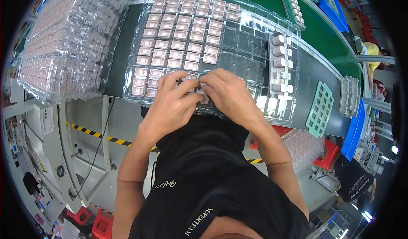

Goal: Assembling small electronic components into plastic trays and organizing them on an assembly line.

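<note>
My left hand (173, 105) and my right hand (229, 93) meet over the near edge of a clear plastic tray (241, 47). Both have their fingers bent and pinched together around a small pale piece (204, 98), mostly covered by the fingertips. Its exact kind does not show. Rows of small pinkish rectangular pieces (175, 45) fill the left and middle compartments of the tray. Along the tray's right side sits a dark holder with several white cylindrical plugs (279, 62) in a column.
At the left rises a tall stack of filled clear trays (63, 39). A green perforated plate (320, 108) lies right of the tray, with a row of grey parts (349, 96) beyond it. Blue bins (353, 130) stand at the right edge. A green conveyor (323, 39) runs behind.
</note>
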{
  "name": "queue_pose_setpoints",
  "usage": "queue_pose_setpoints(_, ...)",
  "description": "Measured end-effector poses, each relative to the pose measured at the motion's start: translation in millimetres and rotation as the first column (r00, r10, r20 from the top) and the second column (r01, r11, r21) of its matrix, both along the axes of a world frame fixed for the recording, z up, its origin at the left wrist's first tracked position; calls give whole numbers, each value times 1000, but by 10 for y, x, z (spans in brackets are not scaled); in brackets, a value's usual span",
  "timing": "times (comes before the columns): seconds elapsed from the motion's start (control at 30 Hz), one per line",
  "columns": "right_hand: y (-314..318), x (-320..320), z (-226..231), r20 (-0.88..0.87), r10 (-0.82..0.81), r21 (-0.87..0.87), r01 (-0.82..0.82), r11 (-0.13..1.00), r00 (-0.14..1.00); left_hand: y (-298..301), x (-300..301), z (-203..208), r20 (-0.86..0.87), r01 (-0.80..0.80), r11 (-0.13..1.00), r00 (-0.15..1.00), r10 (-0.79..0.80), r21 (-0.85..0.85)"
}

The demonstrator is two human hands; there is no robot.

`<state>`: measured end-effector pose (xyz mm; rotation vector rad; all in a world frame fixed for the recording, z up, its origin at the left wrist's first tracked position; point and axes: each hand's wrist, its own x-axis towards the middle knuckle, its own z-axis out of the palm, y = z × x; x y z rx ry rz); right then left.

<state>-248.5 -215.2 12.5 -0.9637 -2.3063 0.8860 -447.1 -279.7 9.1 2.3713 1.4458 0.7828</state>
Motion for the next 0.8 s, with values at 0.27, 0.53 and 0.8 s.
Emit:
queue_pose_setpoints(0.27,55,-41,-13,147,13,153,-35,988,989,5,-6,-45,42,16,1000,999,-17,8)
queue_pose_setpoints(0.53,72,60,36,71,-97,186,82,979,993,39,72,-21,1,107,994,994,-107,14)
queue_pose_setpoints(0.8,0,144,75,27,-132,197,124,972,991,183,62,84,-182,204,979,962,-205,-23)
